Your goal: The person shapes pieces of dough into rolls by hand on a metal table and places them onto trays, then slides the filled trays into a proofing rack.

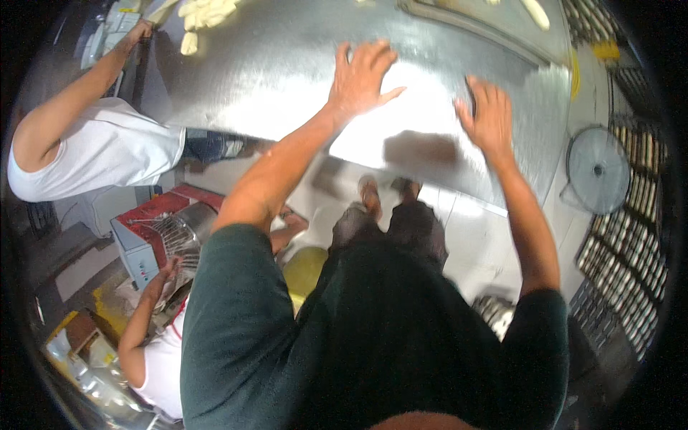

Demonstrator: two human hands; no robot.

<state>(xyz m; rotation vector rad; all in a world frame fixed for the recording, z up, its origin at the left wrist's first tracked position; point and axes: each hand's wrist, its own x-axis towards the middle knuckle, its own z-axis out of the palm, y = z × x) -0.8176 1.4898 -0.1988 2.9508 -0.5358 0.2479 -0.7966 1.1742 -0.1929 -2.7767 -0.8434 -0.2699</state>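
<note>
My left hand [360, 77] is over the shiny metal table [265, 68], its fingers spread and slightly bent, the thumb pointing right. Nearer the table's right end is my right hand [490, 118], fingers stretched forward and thumb apart. Nothing shows in either hand. Whether the palms press on the metal or hover just above it, I cannot tell. Pale dough pieces [204, 16] lie heaped at the far left of the table. One long dough roll [534, 13] lies at the far right, beyond a raised metal edge [481, 34] nearest my hands.
At the left, a person in a white sleeveless top [115, 154] reaches to the table. Another person [168, 351] works lower left by a red and grey machine [132, 222]. Racks of filled trays [623, 251] and a round grey lid-like disc [598, 190] stand at right.
</note>
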